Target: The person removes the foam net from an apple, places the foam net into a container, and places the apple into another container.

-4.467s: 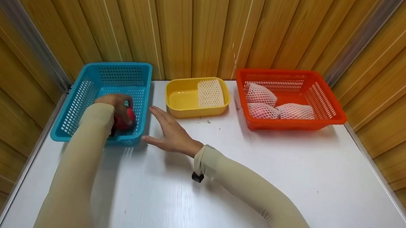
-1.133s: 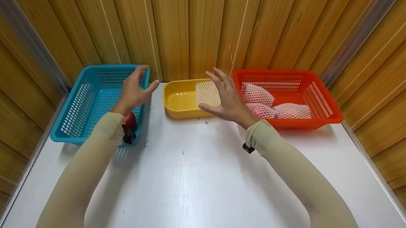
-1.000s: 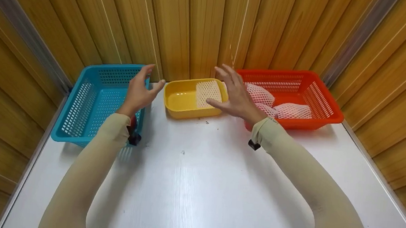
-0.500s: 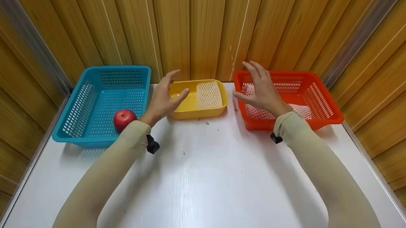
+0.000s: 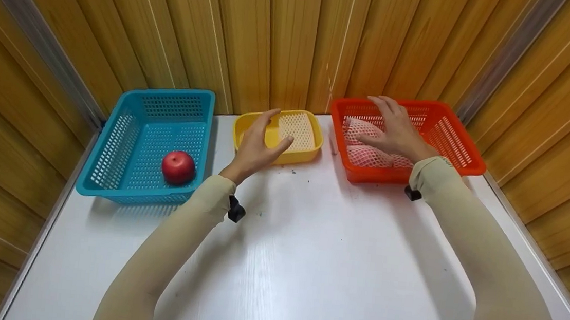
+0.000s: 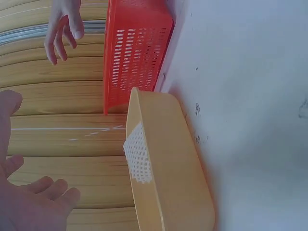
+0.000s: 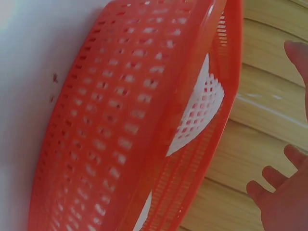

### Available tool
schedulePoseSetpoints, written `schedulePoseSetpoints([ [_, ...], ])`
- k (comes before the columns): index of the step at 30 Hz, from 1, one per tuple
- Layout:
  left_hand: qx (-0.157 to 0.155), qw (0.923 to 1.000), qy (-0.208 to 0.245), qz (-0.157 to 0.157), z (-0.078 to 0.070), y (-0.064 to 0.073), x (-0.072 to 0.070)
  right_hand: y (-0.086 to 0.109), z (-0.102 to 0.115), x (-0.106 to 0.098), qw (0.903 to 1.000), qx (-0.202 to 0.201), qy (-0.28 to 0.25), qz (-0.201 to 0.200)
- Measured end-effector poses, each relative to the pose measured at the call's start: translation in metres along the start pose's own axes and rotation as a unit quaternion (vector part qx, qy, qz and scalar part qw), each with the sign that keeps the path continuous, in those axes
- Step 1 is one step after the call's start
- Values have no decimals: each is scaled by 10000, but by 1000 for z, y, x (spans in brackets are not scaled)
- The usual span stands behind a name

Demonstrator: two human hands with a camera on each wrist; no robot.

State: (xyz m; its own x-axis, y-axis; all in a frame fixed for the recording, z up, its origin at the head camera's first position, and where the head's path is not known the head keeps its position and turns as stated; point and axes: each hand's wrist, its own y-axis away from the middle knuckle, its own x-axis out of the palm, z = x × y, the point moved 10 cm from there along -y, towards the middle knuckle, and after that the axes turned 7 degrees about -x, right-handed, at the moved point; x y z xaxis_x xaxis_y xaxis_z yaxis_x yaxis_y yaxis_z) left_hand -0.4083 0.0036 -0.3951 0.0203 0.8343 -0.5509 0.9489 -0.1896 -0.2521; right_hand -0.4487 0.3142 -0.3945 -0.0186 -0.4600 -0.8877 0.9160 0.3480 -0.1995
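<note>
My left hand (image 5: 257, 150) hovers over the front left of the yellow tub (image 5: 298, 157), fingers spread and holding nothing. A piece of white foam netting (image 5: 296, 131) lies in the tub's right part. Over the red basket (image 5: 376, 176) is my right hand (image 5: 398, 132), thumb and fingers apart, also holding nothing. Inside that basket, several fruits in white foam nets (image 5: 368, 156) lie to the left and middle, one partly hidden behind the right hand. One bare red apple (image 5: 178, 167) sits in the front right corner of the blue basket (image 5: 129, 195).
All three containers stand in a row along the back of the white table (image 5: 306, 265). Wood-patterned panels (image 5: 295, 42) rise behind and at both sides. Black wrist cameras (image 5: 236, 209) hang below both sleeves.
The left hand has left the blue basket and moved right to the yellow tub, uncovering the apple. Having passed the yellow tub, the right hand has shifted right over the red basket.
</note>
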Motion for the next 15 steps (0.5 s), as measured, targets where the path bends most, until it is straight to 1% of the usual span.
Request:
schedulePoseSetpoints([
  [3, -130, 9998, 57, 116, 1, 1, 11, 4, -12, 1, 9999, 75, 4, 151],
  [7, -233, 9990, 278, 257, 1, 1, 23, 10, -26, 3, 9990, 194, 9, 403],
  [11, -226, 9979, 485, 359, -2, 0, 35, 16, -40, 5, 9968, 373, -60, 708],
  [15, -218, 9969, 567, 499, -8, -2, 48, 19, -51, 6, 9943, 448, -109, 964],
])
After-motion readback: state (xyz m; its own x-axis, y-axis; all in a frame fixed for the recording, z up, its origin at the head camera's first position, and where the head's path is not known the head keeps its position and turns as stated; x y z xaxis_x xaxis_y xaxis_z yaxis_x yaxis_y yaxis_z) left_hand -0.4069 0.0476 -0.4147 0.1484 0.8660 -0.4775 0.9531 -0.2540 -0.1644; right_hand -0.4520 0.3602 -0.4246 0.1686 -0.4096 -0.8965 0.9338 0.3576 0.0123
